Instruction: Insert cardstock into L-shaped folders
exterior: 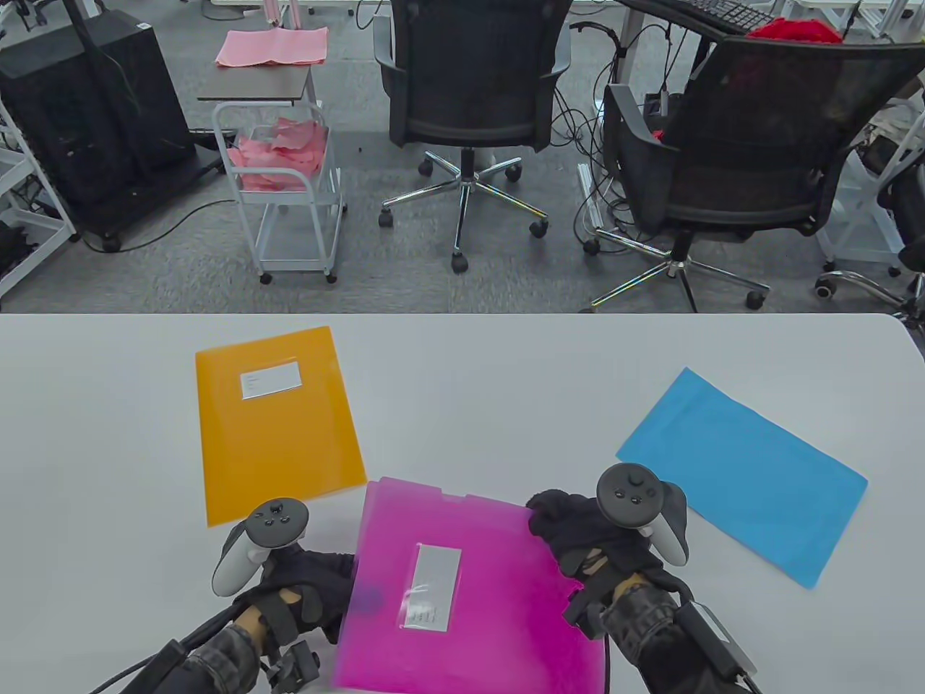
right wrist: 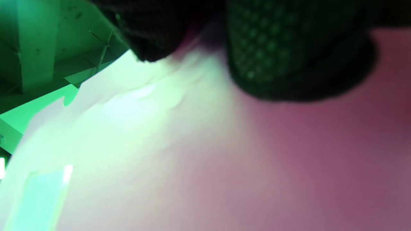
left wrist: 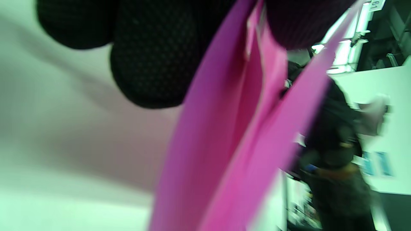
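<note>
Magenta folder [exterior: 470, 593] runs long from six toward twelve o'clock, its near end cut off; I see left hand [exterior: 303, 585] and right hand [exterior: 585, 542] each pinching an edge.

I am looking down at a white bench [exterior: 462, 405]. An orange folder [exterior: 278, 426] is lying flat on its far left, label up. A blue sheet [exterior: 744, 473] is lying flat at the right, well apart from it. Between them, nearest me, a magenta folder [exterior: 470, 585] is sitting label up.
</note>
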Demonstrator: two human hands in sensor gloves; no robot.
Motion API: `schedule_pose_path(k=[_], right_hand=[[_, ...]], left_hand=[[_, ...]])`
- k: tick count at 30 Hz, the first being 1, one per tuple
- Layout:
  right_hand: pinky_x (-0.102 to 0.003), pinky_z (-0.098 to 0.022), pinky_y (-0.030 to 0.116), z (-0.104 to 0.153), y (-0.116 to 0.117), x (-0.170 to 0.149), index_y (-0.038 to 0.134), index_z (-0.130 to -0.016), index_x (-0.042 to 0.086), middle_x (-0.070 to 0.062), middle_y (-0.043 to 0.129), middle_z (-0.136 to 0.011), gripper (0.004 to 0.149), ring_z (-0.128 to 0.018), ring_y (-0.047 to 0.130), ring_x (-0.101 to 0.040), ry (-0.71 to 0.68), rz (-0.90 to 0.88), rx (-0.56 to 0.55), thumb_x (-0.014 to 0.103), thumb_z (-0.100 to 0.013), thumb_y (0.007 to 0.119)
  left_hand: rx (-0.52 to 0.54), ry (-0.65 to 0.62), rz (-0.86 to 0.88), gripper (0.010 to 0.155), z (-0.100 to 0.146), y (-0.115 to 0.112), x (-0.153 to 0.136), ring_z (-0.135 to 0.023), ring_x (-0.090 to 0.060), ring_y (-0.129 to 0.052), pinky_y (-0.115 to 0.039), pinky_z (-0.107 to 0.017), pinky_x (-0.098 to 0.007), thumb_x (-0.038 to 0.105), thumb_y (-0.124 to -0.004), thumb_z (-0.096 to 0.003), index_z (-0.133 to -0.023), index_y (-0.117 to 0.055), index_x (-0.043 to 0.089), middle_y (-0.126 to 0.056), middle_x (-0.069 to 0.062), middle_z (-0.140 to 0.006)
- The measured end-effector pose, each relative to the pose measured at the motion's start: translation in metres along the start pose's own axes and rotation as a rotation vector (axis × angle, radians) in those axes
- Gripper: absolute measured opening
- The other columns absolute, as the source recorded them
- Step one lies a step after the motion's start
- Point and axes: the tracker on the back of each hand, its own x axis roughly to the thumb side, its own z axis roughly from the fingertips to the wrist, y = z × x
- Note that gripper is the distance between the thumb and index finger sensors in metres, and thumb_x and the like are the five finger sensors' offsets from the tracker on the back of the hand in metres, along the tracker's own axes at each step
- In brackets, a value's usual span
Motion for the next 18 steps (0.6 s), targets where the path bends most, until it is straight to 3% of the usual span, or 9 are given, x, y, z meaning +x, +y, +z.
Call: schedule_pose_path(k=[2, 4, 8, 12, 18], right_hand=[[-0.036, -0.002, 0.085, 0.0000, -0.0005, -0.0027, 0.075, -0.071, 0.015, -0.017, 0.090, -0.047, 0.042, -0.009, 0.097, -0.022, 0.008, -0.015, 0.009, 0.036, -0.034, 0.079], [-0.036, -0.002, 0.085, -0.0004, -0.0007, -0.0041, 0.075, -0.071, 0.015, -0.018, 0.090, -0.047, 0.043, -0.009, 0.097, -0.023, 0.017, -0.017, 0.019, 0.036, -0.034, 0.079], [-0.037, -0.003, 0.086, -0.0005, 0.0002, -0.0060, 0.075, -0.071, 0.015, -0.018, 0.090, -0.048, 0.043, -0.010, 0.097, -0.023, 0.024, -0.016, 0.033, 0.036, -0.035, 0.079], [-0.037, -0.003, 0.086, -0.0007, 0.0018, -0.0028, 0.076, -0.071, 0.015, -0.018, 0.090, -0.048, 0.043, -0.010, 0.098, -0.024, 0.018, -0.006, 0.038, 0.036, -0.034, 0.079], [-0.037, -0.003, 0.086, -0.0004, 0.0017, -0.0038, 0.076, -0.071, 0.015, -0.018, 0.090, -0.047, 0.043, -0.010, 0.098, -0.024, 0.033, 0.027, 0.038, 0.036, -0.034, 0.079]], left_hand=[[-0.036, -0.015, 0.101, 0.060, 0.0004, -0.0010, -0.0031, -0.053, -0.031, -0.108, -0.084, -0.043, -0.051, 0.051, -0.071, -0.0529, -0.099, -0.063, 0.013, -0.093, -0.012, -0.079], [-0.044, -0.016, 0.148, 0.057, 0.0005, -0.0004, -0.0054, -0.053, -0.032, -0.108, -0.084, -0.043, -0.052, 0.046, -0.066, -0.0540, -0.098, -0.063, 0.009, -0.092, -0.015, -0.081], [0.006, -0.012, 0.065, 0.047, 0.0012, 0.0035, -0.0037, -0.047, -0.028, -0.112, -0.087, -0.039, -0.049, 0.036, -0.074, -0.0523, -0.092, -0.072, 0.010, -0.097, -0.011, -0.074], [0.111, -0.013, -0.174, 0.041, 0.0004, 0.0020, 0.0027, -0.035, -0.019, -0.113, -0.091, -0.033, -0.043, 0.038, -0.085, -0.0461, -0.081, -0.081, 0.016, -0.103, -0.003, -0.060], [0.046, -0.006, -0.076, 0.044, -0.0023, -0.0013, -0.0029, -0.037, -0.020, -0.112, -0.090, -0.034, -0.045, 0.043, -0.084, -0.0476, -0.083, -0.080, 0.017, -0.102, -0.003, -0.061]])
